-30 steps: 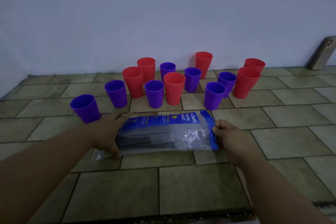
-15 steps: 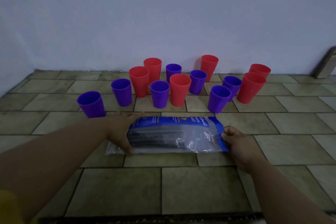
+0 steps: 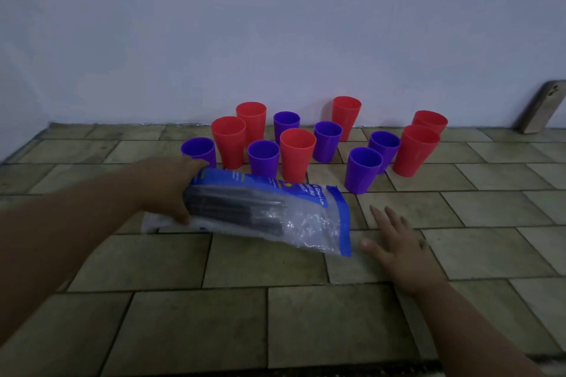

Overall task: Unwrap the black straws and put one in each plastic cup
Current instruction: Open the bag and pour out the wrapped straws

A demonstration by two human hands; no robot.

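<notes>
White print on the straw packet's [image 3: 269, 208] blue header is too blurred to read

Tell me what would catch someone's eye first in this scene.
First, the cluster of red cups and purple cups standing upright on the tiled floor near the wall. In front of them, the left hand grips a clear-and-blue packet of black straws, tilted. The right hand lies open beside its blue end.

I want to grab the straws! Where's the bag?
The straw bag lies mid-floor before the cups, its left end gripped by the left hand.
</notes>
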